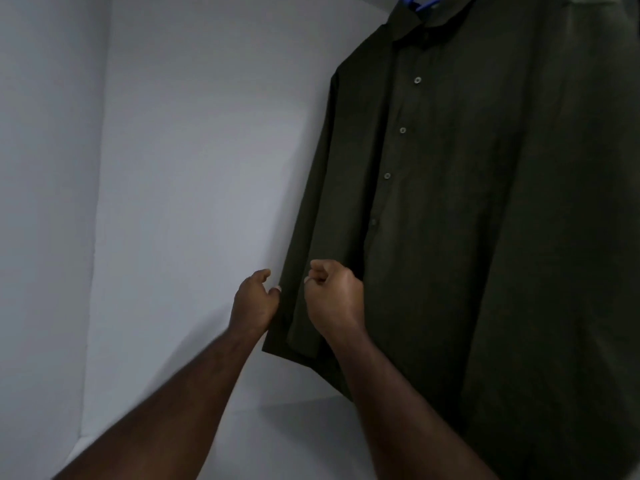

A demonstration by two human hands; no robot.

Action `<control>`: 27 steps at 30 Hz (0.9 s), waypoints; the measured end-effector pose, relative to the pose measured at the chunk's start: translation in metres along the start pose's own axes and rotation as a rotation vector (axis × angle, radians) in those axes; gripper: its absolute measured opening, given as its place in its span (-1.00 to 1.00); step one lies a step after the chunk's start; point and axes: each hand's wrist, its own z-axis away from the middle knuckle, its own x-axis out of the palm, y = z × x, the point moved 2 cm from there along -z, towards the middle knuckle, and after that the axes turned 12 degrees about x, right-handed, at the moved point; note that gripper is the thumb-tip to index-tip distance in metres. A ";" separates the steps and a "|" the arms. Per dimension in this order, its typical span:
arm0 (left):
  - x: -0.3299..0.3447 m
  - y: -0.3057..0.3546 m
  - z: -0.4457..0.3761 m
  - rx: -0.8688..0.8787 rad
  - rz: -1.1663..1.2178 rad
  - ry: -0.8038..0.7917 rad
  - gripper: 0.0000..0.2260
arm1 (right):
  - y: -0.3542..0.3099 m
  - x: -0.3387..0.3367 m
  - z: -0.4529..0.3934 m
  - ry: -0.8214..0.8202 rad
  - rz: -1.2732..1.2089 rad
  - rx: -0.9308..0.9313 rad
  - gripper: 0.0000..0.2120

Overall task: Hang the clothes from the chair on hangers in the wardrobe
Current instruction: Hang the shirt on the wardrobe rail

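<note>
My left hand (255,299) pinches the outer edge of the dark shirt's (433,188) sleeve (304,258); just to its right my right hand (334,294) curls over the same sleeve, grip unclear. The shirt hangs long-axis vertical from a blue hanger (417,2), above and right of both hands.

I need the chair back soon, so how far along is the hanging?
Done: a dark shirt hangs on a blue hanger in the wardrobe. In hand: the left hand and right hand are at its sleeve edge. Left: unknown, the chair is out of view.
</note>
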 end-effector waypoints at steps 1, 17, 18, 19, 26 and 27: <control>0.002 -0.006 -0.005 -0.009 0.001 -0.020 -0.55 | 0.001 0.012 -0.004 -0.020 -0.025 0.029 -0.64; 0.052 -0.046 -0.063 -0.045 0.062 -0.143 -0.68 | 0.036 0.078 -0.069 -0.171 -0.278 0.249 -0.57; 0.050 -0.049 -0.065 -0.040 0.057 -0.109 -0.77 | 0.037 0.078 -0.071 -0.173 -0.289 0.251 -0.57; 0.046 -0.050 -0.065 -0.044 0.072 -0.059 -0.84 | 0.039 0.077 -0.073 -0.174 -0.297 0.253 -0.57; -0.026 -0.056 -0.056 -0.110 0.283 0.091 -0.97 | 0.033 0.081 -0.068 -0.217 -0.365 0.275 -0.57; -0.038 -0.055 -0.055 -0.103 0.285 0.090 -0.96 | 0.030 0.083 -0.065 -0.233 -0.381 0.279 -0.57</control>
